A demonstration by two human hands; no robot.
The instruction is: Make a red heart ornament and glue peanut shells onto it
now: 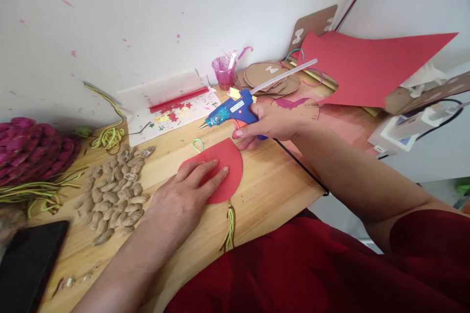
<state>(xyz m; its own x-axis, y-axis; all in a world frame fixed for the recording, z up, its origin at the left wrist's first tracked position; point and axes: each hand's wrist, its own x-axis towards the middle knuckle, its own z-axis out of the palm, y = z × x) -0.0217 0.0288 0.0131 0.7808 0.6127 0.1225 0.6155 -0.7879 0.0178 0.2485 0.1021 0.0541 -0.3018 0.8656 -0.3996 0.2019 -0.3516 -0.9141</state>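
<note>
My right hand [270, 120] is wrapped round the grip of a blue hot glue gun [235, 110], its metal nozzle pointing left above the table. A long translucent glue stick [284, 77] juts from the gun's back end. Below the gun lies a red paper disc [231, 176], partly covered by my left hand [185, 195]. That hand rests flat on the disc with its fingers stretched out. A green cord loop [198, 145] sticks out at the disc's far edge, and a yellow-green tassel [229, 230] hangs from its near edge.
Peanuts [113, 195] lie in a heap at left, near a black phone [33, 264] and a pink pinecone-like stack [33, 151]. Behind are star confetti on paper [147, 132], a pink cup [223, 73], cardboard discs [264, 76], red paper [370, 68] and a white power strip [400, 132].
</note>
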